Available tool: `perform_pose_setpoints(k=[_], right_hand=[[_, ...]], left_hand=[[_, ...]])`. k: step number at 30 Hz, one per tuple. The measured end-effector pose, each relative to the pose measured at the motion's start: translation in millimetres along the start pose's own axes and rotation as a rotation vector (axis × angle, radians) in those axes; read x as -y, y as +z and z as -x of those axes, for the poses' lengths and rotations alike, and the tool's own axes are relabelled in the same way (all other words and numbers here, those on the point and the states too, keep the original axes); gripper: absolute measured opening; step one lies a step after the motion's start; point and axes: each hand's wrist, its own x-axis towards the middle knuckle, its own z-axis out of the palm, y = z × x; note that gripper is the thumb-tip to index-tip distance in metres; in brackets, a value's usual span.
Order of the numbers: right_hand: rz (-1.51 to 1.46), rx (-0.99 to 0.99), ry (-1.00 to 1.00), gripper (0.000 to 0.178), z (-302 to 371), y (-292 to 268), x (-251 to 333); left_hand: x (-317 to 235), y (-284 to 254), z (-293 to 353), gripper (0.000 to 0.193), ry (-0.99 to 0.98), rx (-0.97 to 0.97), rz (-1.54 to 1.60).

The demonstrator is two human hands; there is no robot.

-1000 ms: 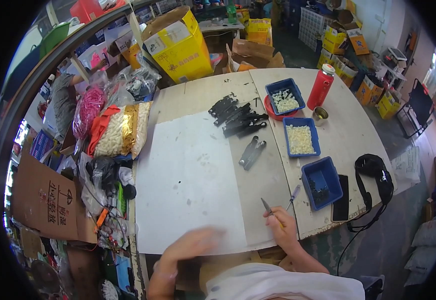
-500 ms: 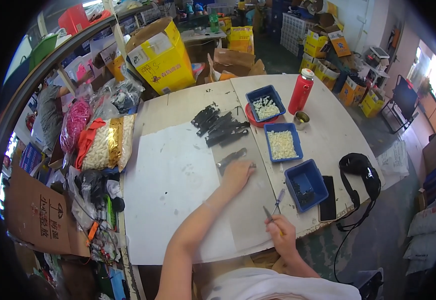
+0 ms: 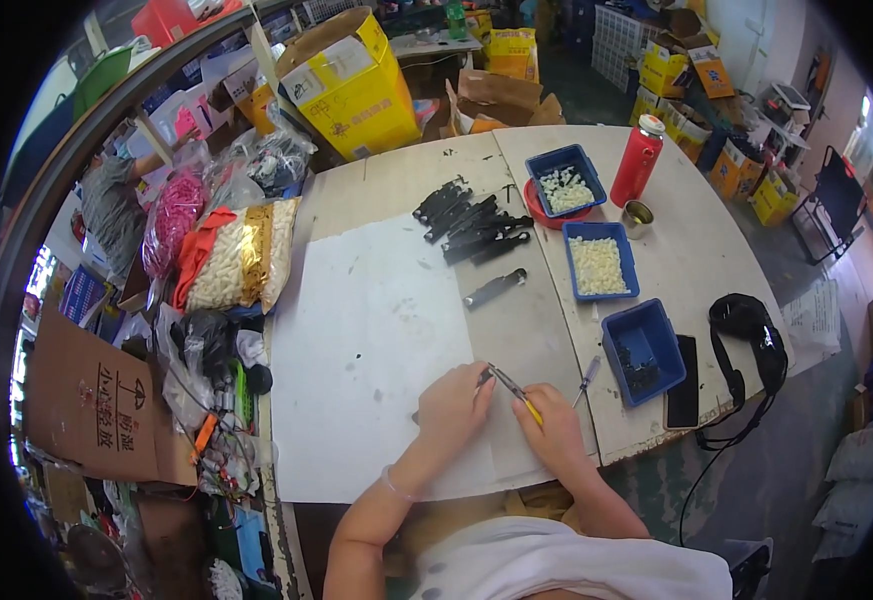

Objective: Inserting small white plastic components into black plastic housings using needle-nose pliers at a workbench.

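My left hand (image 3: 453,405) is closed over the white sheet, gripping a dark strip-like piece (image 3: 483,378) mostly hidden by the fingers. In my right hand (image 3: 553,428) are pliers with yellow handles (image 3: 532,411), their metal jaws meeting the dark piece at my left fingertips. Beyond my hands a single black strip-shaped part (image 3: 496,288) lies on the grey area of the worktop. Farther back is a pile of similar black parts (image 3: 471,225). Right of my right hand lies a screwdriver (image 3: 588,376) with a clear purplish handle.
A blue tray (image 3: 668,335) with small black bits, another with cream pieces (image 3: 598,262), and a third (image 3: 568,185) on a red dish line the right side. A red bottle (image 3: 638,160), metal cup (image 3: 637,216), phone (image 3: 684,390) and black pouch (image 3: 746,330) stand nearby. Bagged goods (image 3: 246,255) crowd the left.
My left hand has come back toward me from beside the lone black strip, now with a dark piece. My right hand has brought the pliers up to it. The whole view has shifted slightly.
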Motion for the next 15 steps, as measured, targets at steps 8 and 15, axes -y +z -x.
perform_pose_setpoints(k=[8, 15], right_hand=[[0.092, 0.144, -0.332, 0.013, 11.3, -15.1, -6.4], [-0.188, 0.396, -0.624, 0.021, 27.3, -8.2, 1.6]], left_hand=[[-15.5, -39.2, 31.6, 0.020, -0.437, 0.386, 0.514], [-33.9, -98.0, 80.5, 0.016, -0.788, 0.678, 1.014]])
